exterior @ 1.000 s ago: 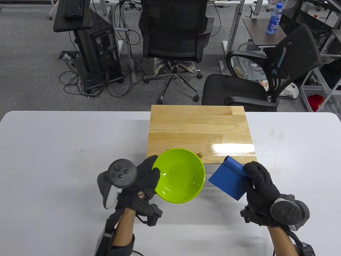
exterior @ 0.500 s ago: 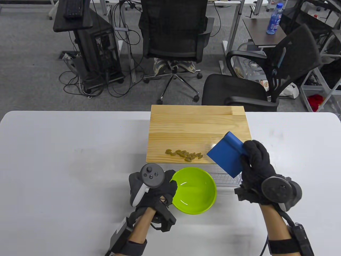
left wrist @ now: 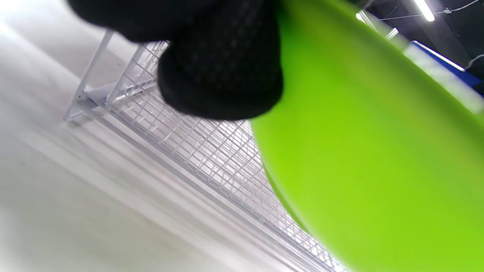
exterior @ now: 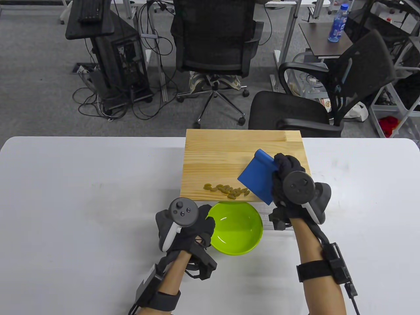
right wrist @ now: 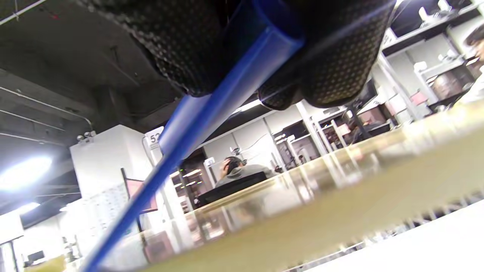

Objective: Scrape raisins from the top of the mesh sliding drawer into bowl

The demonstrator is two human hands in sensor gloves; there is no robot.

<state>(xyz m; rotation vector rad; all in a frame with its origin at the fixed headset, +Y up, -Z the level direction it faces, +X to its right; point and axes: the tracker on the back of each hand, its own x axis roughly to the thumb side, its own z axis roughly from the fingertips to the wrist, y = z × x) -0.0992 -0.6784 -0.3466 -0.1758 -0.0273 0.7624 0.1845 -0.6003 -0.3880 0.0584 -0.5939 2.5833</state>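
Note:
A row of raisins (exterior: 227, 190) lies near the front edge of the wooden top (exterior: 229, 154) of the mesh drawer (left wrist: 196, 147). My left hand (exterior: 193, 226) grips the rim of the empty green bowl (exterior: 237, 228), held just in front of the drawer below the raisins. The bowl (left wrist: 378, 170) fills the left wrist view under a gloved finger. My right hand (exterior: 285, 177) grips a blue scraper (exterior: 257, 177) over the wooden top, its blade slanting down just right of the raisins. The scraper (right wrist: 196, 128) shows edge-on in the right wrist view.
The drawer unit stands at the back middle of a white table (exterior: 82, 197). Office chairs (exterior: 213, 46) and a computer cart (exterior: 108, 52) stand on the floor beyond the table's far edge.
The left hand lowered the bowl from over the drawer's front to the table in front of it, uncovering the raisins. The right hand carried the scraper up and left onto the wooden top.

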